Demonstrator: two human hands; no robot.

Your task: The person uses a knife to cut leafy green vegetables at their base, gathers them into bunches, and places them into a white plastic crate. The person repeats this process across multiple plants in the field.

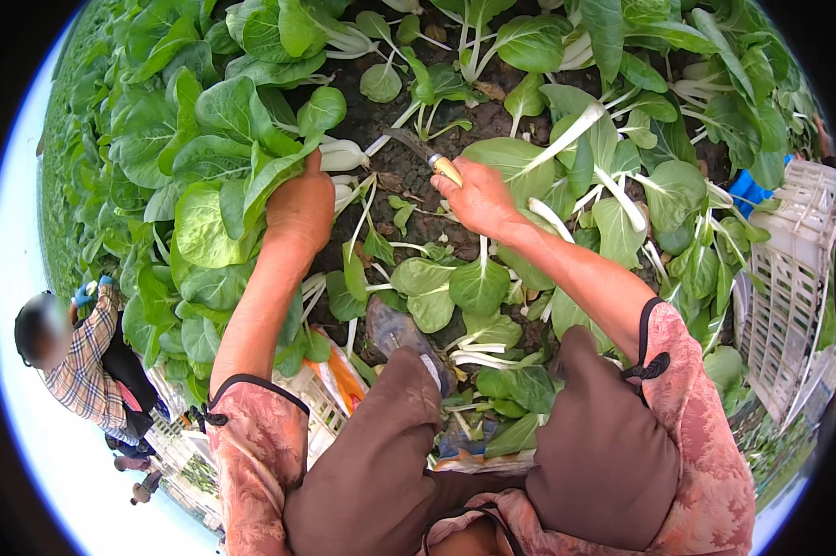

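My left hand (300, 205) grips a leafy bok choy (216, 156) around its leaves and stems. The white base of a bok choy (343, 154) shows just past my fingers, close to the soil. In my right hand (484, 198) is a small sickle (446, 169) with a light handle and a curved dark blade. Its blade points left over bare soil, a short way from the white base and apart from it. Loose bok choy leaves (480, 286) lie below and to the right of my hands.
Standing bok choy (140, 146) fill the left and top. A white plastic crate (790, 278) stands at the right, beside something blue (752, 191). A plastic-covered shoe (404, 333) is between the rows. At the left, a person in a plaid shirt (88, 361) bends over the plants.
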